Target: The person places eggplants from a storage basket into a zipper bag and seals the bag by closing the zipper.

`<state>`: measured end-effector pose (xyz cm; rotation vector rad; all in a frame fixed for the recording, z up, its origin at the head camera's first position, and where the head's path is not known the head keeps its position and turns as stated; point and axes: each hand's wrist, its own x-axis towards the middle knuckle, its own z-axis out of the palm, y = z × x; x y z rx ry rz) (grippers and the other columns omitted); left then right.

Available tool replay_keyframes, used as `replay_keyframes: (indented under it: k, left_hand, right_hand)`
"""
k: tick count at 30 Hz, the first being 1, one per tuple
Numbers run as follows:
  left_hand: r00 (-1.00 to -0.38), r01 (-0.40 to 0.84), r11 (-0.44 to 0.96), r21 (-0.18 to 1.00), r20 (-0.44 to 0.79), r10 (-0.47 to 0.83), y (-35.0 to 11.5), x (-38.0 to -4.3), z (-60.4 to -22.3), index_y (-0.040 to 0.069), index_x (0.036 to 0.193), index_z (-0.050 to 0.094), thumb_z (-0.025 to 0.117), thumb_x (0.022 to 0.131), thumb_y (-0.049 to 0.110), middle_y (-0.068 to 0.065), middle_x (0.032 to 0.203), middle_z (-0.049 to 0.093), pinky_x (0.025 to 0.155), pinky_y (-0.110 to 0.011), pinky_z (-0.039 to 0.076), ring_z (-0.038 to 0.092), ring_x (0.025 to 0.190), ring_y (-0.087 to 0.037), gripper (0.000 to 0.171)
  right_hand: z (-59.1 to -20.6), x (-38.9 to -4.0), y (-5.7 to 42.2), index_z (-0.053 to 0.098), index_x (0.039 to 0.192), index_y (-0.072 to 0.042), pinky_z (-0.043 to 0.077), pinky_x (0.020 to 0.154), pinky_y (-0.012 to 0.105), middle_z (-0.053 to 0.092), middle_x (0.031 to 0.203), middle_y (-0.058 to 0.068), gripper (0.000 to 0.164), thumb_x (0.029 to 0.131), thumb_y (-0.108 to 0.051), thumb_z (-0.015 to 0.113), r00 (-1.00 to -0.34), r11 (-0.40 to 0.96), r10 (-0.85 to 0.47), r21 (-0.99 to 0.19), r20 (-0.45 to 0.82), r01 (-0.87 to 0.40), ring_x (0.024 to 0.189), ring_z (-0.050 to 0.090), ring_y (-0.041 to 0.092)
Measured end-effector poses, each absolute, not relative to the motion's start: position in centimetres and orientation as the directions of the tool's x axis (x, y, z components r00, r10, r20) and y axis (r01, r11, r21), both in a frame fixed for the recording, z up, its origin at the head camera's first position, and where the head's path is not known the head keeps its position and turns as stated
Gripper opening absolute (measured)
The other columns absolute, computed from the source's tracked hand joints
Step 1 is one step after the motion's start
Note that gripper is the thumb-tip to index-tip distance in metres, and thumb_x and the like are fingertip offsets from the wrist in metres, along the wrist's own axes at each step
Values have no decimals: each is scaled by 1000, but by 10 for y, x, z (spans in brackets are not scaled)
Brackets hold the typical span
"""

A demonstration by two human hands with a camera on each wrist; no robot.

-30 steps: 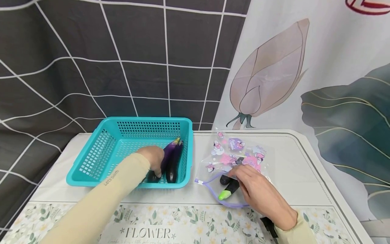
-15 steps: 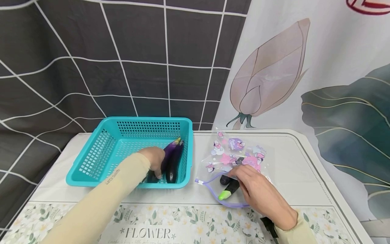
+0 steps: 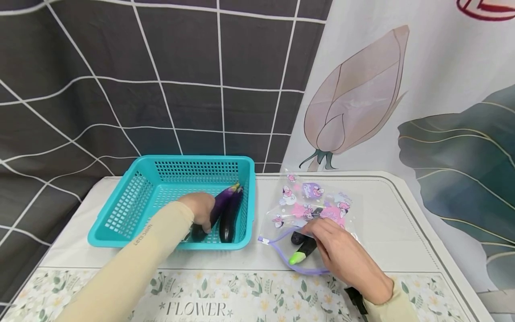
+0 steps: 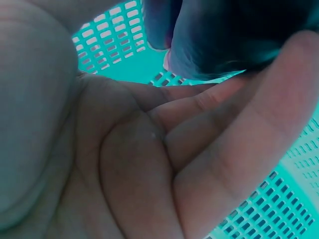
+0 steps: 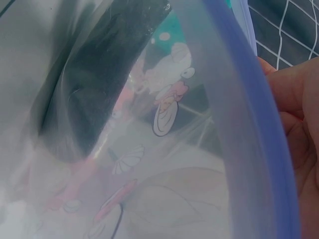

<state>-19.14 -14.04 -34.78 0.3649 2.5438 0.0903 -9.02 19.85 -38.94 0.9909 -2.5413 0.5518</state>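
Observation:
In the head view, my left hand [image 3: 200,209] reaches into the turquoise basket [image 3: 120,210] and grips a purple eggplant [image 3: 222,202] around its lower part. Its fingers curl beneath the dark, shiny skin [image 4: 224,40] in the left wrist view. A second, darker eggplant [image 3: 230,221] lies alongside, to the right. My right hand [image 3: 342,250] holds the edge of a clear printed zip bag [image 3: 281,208], whose purple-rimmed mouth gapes toward me. Inside the bag are dark long pieces, one with a bright green end [image 3: 297,257]. The right wrist view shows fingers [image 5: 294,89] behind the purple zip strip [image 5: 269,149].
Both the basket and the bag stand on a white table cover [image 3: 386,223] with a floral front strip [image 3: 257,290]. A dark grid-patterned cloth [image 3: 181,67] hangs behind, and a pale curtain with plant prints [image 3: 362,89] hangs at the right.
My left hand has shifted slightly left within the basket, and the lower end of the gripped eggplant has swung left, away from the second one. My right hand and the bag stay put.

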Motion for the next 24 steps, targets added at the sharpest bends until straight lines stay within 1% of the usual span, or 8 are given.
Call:
replay_keyframes:
  k: [11,15,19,24]
  left_hand:
    - [-813,210,965,160,-520,263,-144,-192,-345,5,87,63,89,72,14,-6,81,62,72,-38,53,57,77,-24,31]
    - [-824,231,960,155,-493,278,-146,-192,-344,4,88,63,90,70,14,-5,81,62,73,-38,53,58,77,-24,34]
    - [-833,247,957,151,-472,289,-147,-192,-343,4,87,64,90,69,14,-5,80,62,73,-38,54,58,76,-23,33]
    - [-837,229,961,157,-472,276,-148,-190,-342,3,88,65,89,71,13,-6,80,63,73,-38,54,58,75,-24,31]
  right_hand:
    - [-389,-90,199,66,106,-11,54,85,32,65,107,-4,36,80,14,65,-694,676,-558,-235,456,-698,102,62,12]
    - [-389,-90,199,66,106,-11,54,84,32,64,107,-4,36,80,14,66,-695,678,-557,-234,455,-697,102,62,12]
    - [-389,-90,199,66,106,-11,54,85,32,64,107,-4,36,80,14,66,-694,679,-559,-230,454,-697,102,62,12]
    - [-390,-90,200,66,106,-11,53,86,31,64,107,-4,35,80,14,66,-693,679,-559,-228,456,-698,102,62,12]
